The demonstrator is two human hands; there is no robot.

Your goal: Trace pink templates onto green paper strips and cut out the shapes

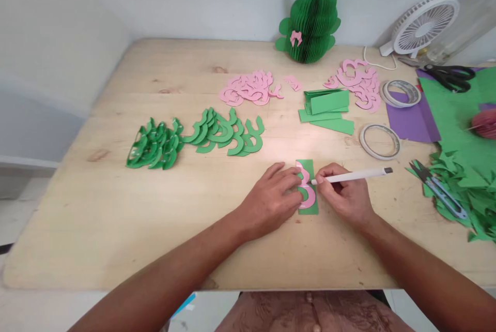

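A pink curved cutout (309,197) lies on a green paper strip (310,163) near the front of the table. The fingers of my left hand (272,199) are spread, and their tips press the cutout and strip flat from the left. In my right hand (344,195) is a white pen (358,174), pinched between thumb and fingers, its tip at the cutout's right edge. More green strips (329,107) are stacked just beyond. Green curved cutouts (227,133) and a folded green bunch (155,146) lie to the left.
Behind are pink cutouts (248,88), a green honeycomb paper figure (313,21) and a white fan (424,27). On the right are tape rolls (380,142), purple paper (413,120), black scissors (451,77), thread snips (442,193) and green scraps (473,182).
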